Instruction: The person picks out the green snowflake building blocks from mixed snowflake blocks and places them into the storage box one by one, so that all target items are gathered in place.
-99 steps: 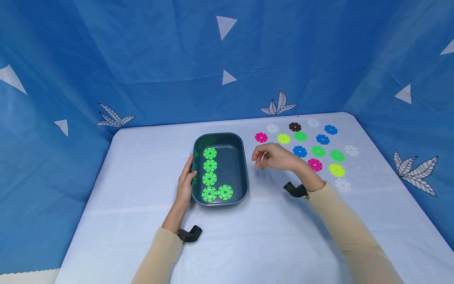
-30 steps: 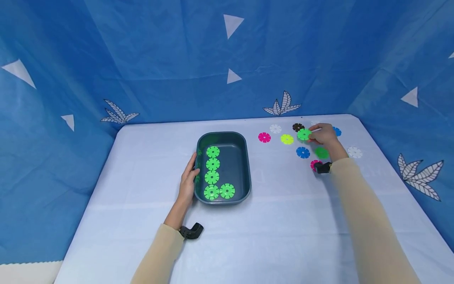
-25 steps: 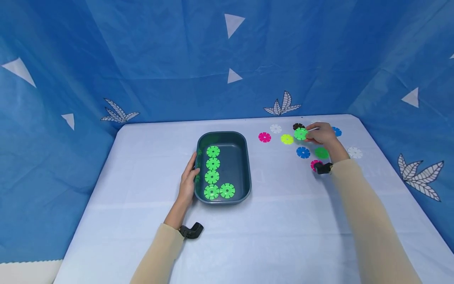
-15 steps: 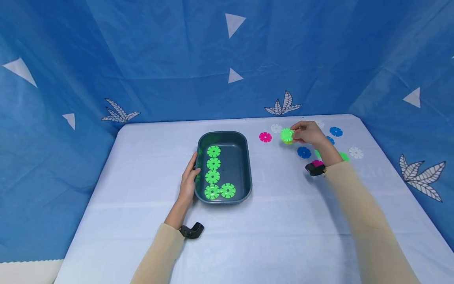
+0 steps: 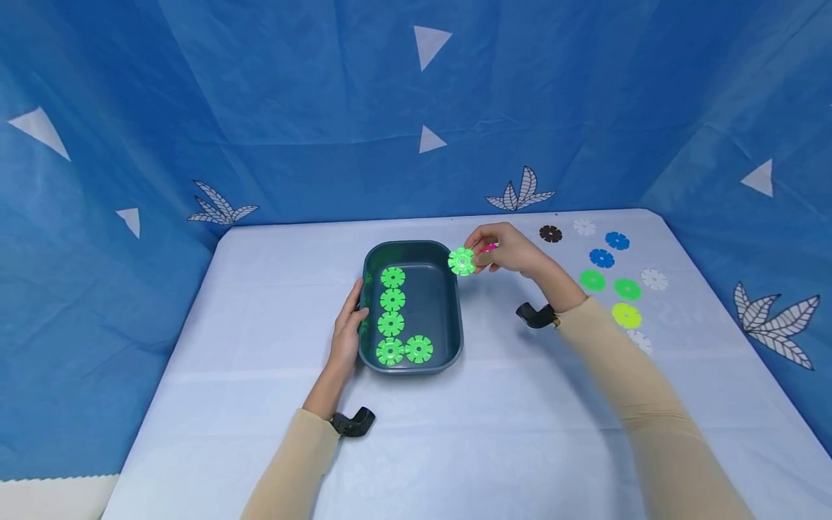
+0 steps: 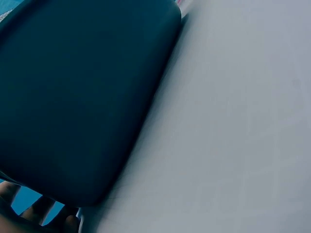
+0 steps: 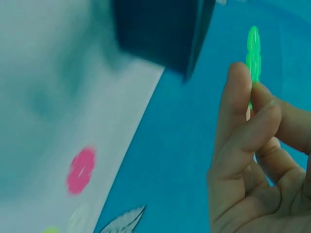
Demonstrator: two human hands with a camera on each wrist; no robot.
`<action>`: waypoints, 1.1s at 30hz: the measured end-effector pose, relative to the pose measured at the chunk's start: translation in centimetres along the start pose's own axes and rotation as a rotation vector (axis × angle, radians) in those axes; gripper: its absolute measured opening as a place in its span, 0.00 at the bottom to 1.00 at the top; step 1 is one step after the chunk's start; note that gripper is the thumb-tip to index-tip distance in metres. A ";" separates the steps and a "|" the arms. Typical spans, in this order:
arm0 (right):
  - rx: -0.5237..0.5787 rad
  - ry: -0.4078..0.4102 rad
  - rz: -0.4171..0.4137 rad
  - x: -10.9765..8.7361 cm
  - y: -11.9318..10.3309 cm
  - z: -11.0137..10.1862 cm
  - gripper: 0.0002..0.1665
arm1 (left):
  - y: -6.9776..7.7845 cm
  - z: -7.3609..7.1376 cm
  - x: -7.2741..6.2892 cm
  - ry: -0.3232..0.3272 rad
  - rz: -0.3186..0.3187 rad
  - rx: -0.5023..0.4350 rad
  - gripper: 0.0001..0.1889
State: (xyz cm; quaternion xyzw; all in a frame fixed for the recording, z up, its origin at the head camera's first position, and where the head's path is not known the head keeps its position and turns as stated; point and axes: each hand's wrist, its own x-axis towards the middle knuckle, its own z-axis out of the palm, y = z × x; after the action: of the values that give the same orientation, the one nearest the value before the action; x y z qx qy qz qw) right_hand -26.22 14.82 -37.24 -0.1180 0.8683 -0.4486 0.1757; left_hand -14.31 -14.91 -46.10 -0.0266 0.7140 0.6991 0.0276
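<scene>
Edgewise only in right wrist view: held disc [image 7: 253,54]

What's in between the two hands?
Between them, in the head view, lies the dark tray with five green discs inside, plus another green disc, pinched by the right hand.

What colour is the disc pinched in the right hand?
Bright green; the disc in the right hand shows best in the head view.

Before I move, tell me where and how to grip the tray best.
I'd pinch the tray by its long left wall, from the left, where the left hand is: that wall stands up, and the right hand holds a green disc near the opposite wall.
</scene>
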 end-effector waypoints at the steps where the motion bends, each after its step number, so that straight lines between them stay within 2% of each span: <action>1: -0.002 -0.031 -0.025 0.1 -0.5 0.4 0.12 | -0.4 -0.1 0.2 0.002 0.002 -0.002 0.30; 4: -0.005 -0.131 -0.090 0.3 -1.6 1.6 0.12 | -1.7 -0.2 0.8 0.008 0.012 -0.009 0.30; 8: -0.012 -0.248 -0.148 0.8 -2.7 3.1 0.11 | -2.1 -0.2 0.9 0.017 0.032 -0.006 0.30; 17: -0.130 -0.435 -0.173 2.3 -3.8 5.9 0.09 | -2.3 -0.2 1.0 0.022 0.053 -0.017 0.30; 26: -0.265 -0.547 -0.152 3.4 -3.4 7.6 0.09 | -1.9 -0.1 0.8 0.015 0.066 -0.012 0.30; 33: -0.402 -0.566 -0.155 4.0 -3.5 8.7 0.10 | -1.9 -0.2 0.7 0.008 0.062 -0.013 0.30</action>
State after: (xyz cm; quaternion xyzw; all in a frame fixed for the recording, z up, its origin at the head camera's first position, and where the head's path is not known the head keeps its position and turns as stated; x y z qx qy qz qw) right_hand -26.11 5.03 -39.83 -0.3353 0.8446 -0.2305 0.3479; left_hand -14.91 -15.14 -48.00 -0.0076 0.7098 0.7043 0.0030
